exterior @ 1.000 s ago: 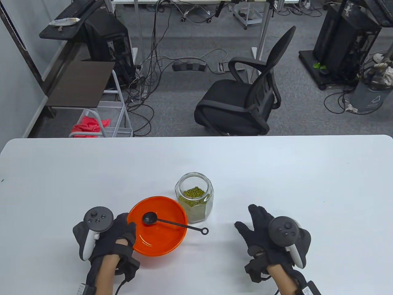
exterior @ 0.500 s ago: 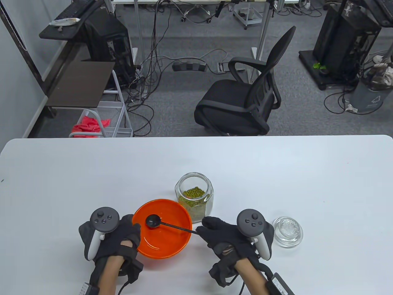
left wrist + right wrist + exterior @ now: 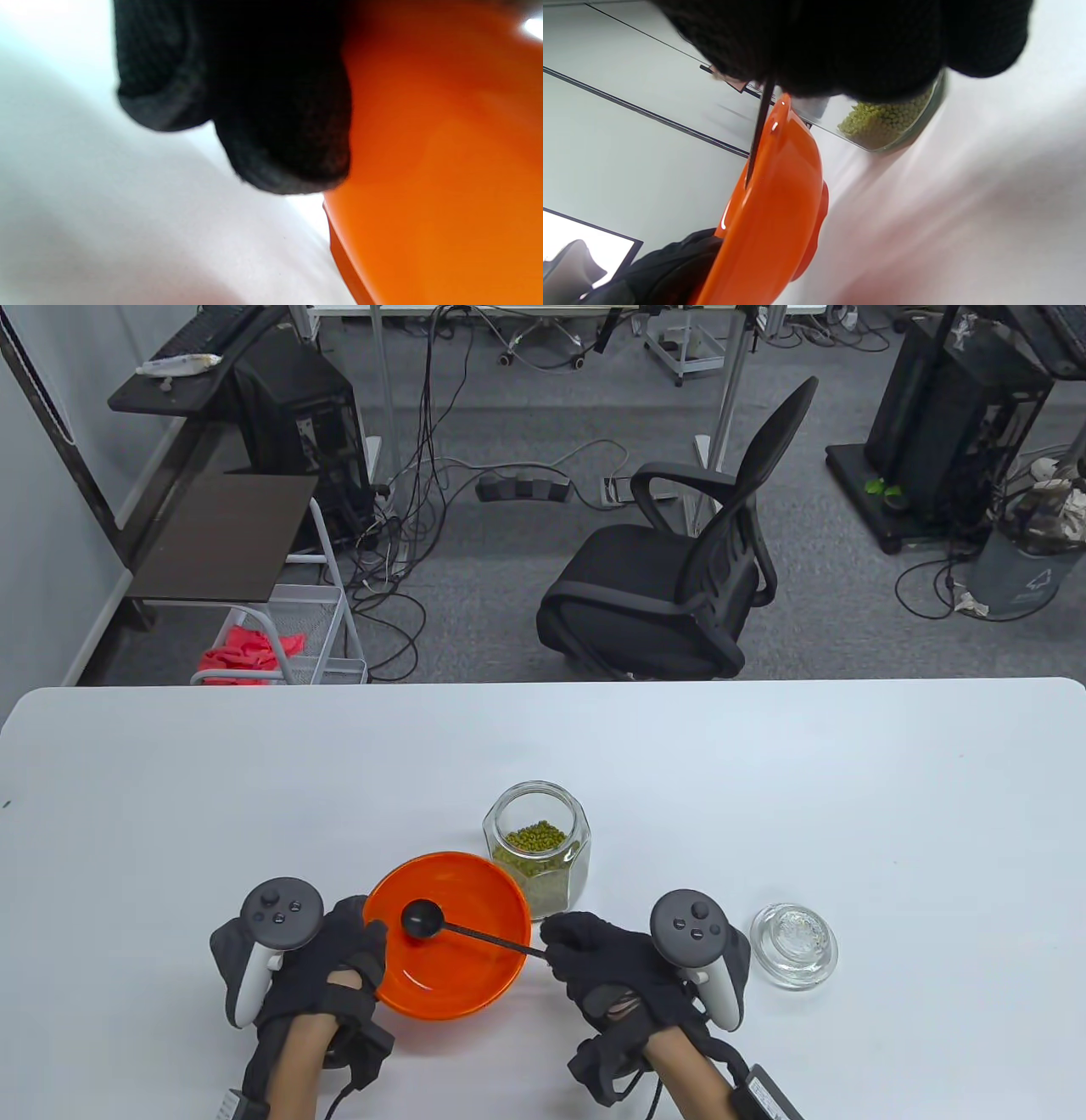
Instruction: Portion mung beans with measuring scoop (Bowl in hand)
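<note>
An orange bowl (image 3: 462, 976) sits on the white table (image 3: 764, 780), with a black measuring scoop (image 3: 422, 918) lying inside it, its thin handle crossing the right rim. My left hand (image 3: 339, 950) grips the bowl's left rim; its gloved fingers (image 3: 271, 127) press the orange wall (image 3: 445, 169). My right hand (image 3: 594, 954) pinches the end of the scoop handle (image 3: 757, 131) at the bowl's right rim (image 3: 772, 203). An open glass jar of mung beans (image 3: 536, 848) stands just behind the bowl; it also shows in the right wrist view (image 3: 886, 123).
The glass jar lid (image 3: 794, 945) lies on the table right of my right hand. A black office chair (image 3: 679, 577) stands beyond the table's far edge.
My right hand moved left from the lid to the scoop handle and took hold of its end. The bowl and my left hand shifted slightly right.
</note>
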Action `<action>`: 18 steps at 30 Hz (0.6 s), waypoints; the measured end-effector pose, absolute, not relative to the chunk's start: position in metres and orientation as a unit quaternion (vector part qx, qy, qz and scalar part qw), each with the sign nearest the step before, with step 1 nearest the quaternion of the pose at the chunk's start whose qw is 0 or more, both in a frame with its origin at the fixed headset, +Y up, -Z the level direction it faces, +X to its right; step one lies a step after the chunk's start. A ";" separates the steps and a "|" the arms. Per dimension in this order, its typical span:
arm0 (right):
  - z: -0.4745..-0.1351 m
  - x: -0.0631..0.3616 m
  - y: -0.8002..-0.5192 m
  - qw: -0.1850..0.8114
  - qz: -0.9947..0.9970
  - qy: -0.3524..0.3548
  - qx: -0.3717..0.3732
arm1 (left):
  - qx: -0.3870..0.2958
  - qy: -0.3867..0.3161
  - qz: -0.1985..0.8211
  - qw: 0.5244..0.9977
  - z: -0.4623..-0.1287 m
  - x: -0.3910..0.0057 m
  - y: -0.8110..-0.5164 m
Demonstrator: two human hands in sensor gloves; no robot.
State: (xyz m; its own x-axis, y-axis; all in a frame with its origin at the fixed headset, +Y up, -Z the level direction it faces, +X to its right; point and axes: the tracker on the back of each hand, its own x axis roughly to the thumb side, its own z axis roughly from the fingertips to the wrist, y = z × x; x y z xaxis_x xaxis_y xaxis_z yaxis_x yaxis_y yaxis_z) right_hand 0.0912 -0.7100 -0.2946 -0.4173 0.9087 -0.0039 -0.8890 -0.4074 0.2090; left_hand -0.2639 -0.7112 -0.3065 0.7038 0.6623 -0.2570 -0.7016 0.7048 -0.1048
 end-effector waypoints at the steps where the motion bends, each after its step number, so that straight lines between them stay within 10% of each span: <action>1: -0.293 0.093 -0.707 0.539 0.837 0.078 0.055 | -0.096 0.101 0.373 0.917 -0.306 -0.265 -0.711; 18: -0.283 0.140 -0.645 0.528 0.843 -0.094 0.042 | -0.088 0.131 0.374 0.914 -0.307 -0.283 -0.715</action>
